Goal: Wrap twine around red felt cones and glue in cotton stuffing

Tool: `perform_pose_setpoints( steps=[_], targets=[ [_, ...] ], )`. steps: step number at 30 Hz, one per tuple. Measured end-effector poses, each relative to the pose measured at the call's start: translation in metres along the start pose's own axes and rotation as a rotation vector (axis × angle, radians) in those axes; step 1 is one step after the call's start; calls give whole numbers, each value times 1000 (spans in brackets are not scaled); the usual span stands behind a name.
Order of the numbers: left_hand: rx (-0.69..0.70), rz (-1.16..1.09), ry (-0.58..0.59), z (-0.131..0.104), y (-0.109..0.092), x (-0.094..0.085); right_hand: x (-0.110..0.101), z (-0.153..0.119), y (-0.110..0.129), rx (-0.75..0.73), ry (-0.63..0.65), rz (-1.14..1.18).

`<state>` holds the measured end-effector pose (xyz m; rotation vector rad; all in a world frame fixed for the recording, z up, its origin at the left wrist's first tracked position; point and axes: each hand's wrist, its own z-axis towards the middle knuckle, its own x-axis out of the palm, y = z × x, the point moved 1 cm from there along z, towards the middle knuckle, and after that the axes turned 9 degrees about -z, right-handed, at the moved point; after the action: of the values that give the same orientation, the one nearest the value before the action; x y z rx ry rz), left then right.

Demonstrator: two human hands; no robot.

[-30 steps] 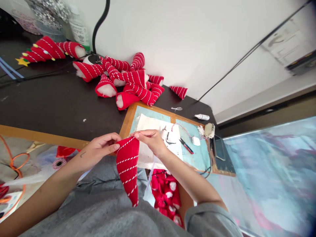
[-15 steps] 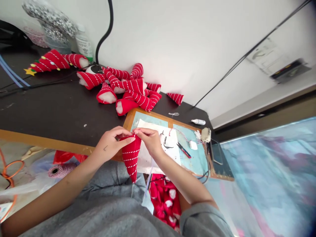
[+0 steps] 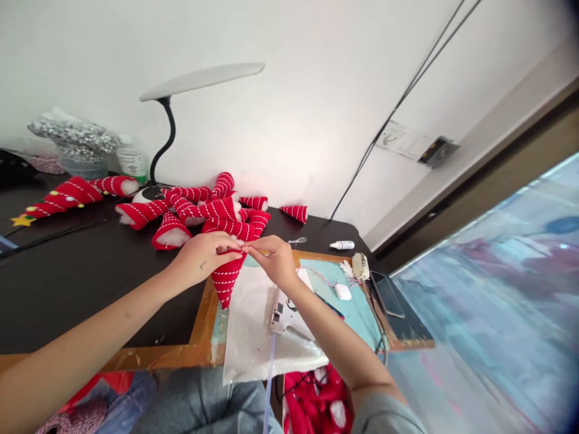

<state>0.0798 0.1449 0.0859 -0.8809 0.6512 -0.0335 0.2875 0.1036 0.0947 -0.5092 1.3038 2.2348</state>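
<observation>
Both hands meet at the wide upper end of a red cone with white twisted stripes (image 3: 225,282), whose tip hangs down over the board. My left hand (image 3: 208,256) pinches the cone's edge from the left. On the right, my right hand (image 3: 272,260) has thumb and finger pinched at the same edge, touching the left fingertips. Below lies a white sheet (image 3: 246,337) on the wooden-edged board (image 3: 201,337). Partly behind the right forearm sits a white glue gun (image 3: 283,313).
Striped red cones with white stuffing (image 3: 172,232) are piled behind the hands. A lamp (image 3: 169,129), decorated cone (image 3: 63,199), bottle (image 3: 131,160), small white tube (image 3: 342,245), spoon (image 3: 297,240), phone (image 3: 387,294) and cord (image 3: 319,274) are around. Red pieces (image 3: 316,401) lie below the board.
The view has tilted up, showing the lamp head. Both hands have lifted the cone from over the lap to above the board, still pinching its edge. More of the glue gun shows.
</observation>
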Motion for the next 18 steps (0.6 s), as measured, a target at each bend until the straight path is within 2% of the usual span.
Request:
perform_pose_setpoints(
  steps=[3,6,9,11,12,15,17,18],
  targets=[
    [265,266,-3,-3,-5,-1,0,-6,-9,-8,-3,-55],
    [374,347,76,-29,6,16,16,-34,-27,-6,92,-138],
    [320,292,167,-66,21,40,30,-74,-34,48,210,-251],
    [239,277,210,-88,27,52,27,-101,-26,58,222,-358],
    [205,278,222,-96,28,56,20,-113,-20,52,184,-412],
    [160,298,222,-114,29,60,-11,-154,-7,84,-33,-583],
    [143,311,211,-119,30,60,-29,-183,-14,162,-88,-774],
    [132,314,207,-121,31,60,-35,-196,-23,195,-70,-866]
  ],
)
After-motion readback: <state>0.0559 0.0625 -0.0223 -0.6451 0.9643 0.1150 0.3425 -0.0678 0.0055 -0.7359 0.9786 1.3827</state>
